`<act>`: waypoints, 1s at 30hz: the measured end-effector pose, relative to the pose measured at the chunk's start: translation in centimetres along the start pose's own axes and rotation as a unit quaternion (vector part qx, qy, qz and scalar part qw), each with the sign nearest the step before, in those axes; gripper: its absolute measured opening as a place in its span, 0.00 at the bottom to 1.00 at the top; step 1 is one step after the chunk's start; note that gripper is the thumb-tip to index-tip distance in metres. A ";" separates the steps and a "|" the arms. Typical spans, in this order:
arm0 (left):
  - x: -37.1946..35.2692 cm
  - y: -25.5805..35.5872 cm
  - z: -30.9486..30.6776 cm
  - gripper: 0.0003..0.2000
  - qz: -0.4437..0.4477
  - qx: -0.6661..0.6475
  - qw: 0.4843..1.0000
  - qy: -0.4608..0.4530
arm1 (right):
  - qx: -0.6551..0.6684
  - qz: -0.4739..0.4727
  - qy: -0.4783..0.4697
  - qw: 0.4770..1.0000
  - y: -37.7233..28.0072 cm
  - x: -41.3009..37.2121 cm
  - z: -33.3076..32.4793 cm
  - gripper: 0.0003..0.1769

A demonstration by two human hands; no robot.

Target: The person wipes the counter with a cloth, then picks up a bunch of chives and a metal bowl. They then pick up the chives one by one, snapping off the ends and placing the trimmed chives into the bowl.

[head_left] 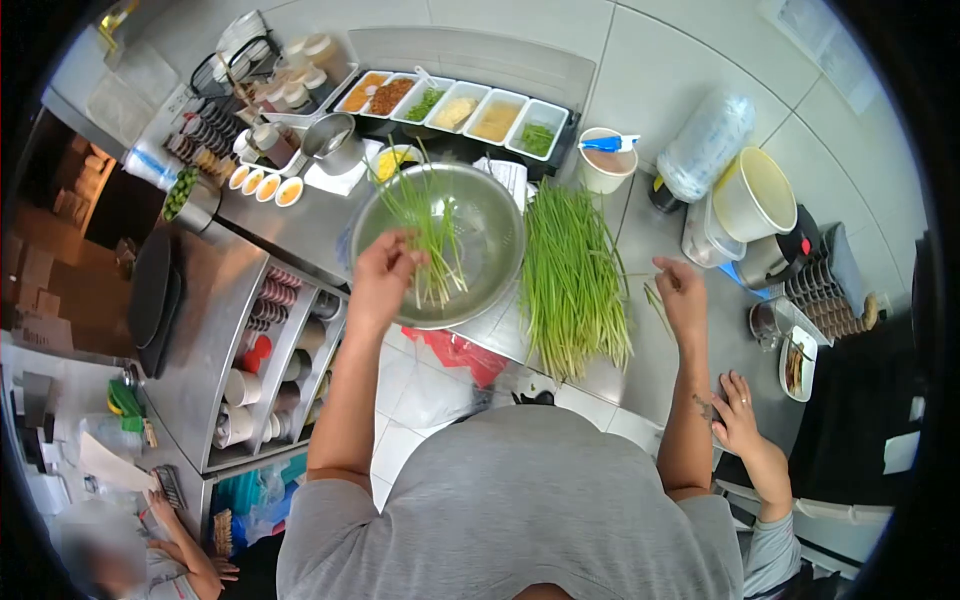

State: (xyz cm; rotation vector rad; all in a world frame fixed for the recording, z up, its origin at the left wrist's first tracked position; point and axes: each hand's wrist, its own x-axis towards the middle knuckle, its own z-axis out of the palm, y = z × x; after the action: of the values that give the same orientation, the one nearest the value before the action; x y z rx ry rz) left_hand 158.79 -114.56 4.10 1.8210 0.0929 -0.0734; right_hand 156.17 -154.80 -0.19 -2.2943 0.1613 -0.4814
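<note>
My left hand [388, 268] is closed around a small bunch of green chives [432, 232], holding it over a large steel mixing bowl [490, 270]. The stalks point up and away, and their pale ends hang down inside the rim. To the right of the bowl lies a thick pile of chives [575, 285] on the steel counter. My right hand [682, 295] hovers right of that pile with its fingers curled together; whatever they may hold is hidden. A few loose chive stalks [656, 306] are just left of it.
Topping trays [470, 112] line the back wall, with halved eggs [268, 187] to the left. A white tub [606, 165] and wrapped cups [710, 140] stand behind right. Another person's hand [738, 412] rests on the right counter edge; a co-worker's arm [180, 535] shows lower left.
</note>
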 end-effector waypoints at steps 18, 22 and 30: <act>-2.4 -4.8 18.3 0.18 0.325 0.391 0.839 -0.195 | -0.071 0.173 -0.085 0.979 3.2 -5.5 1.9 0.11; -2.6 -5.1 16.9 0.17 0.310 0.352 0.865 -0.180 | 0.066 0.186 -0.075 0.977 3.4 -5.9 0.1 0.08; -2.9 -3.3 18.0 0.08 0.232 0.164 0.949 -0.135 | 0.447 0.301 -0.156 0.828 -2.8 -5.6 -1.4 0.09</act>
State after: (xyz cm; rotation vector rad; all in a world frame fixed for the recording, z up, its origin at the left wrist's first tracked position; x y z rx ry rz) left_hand 155.55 -131.24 -3.25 2.0997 -0.5715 -0.0034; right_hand 150.40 -152.29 1.08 -1.2566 0.3861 0.1552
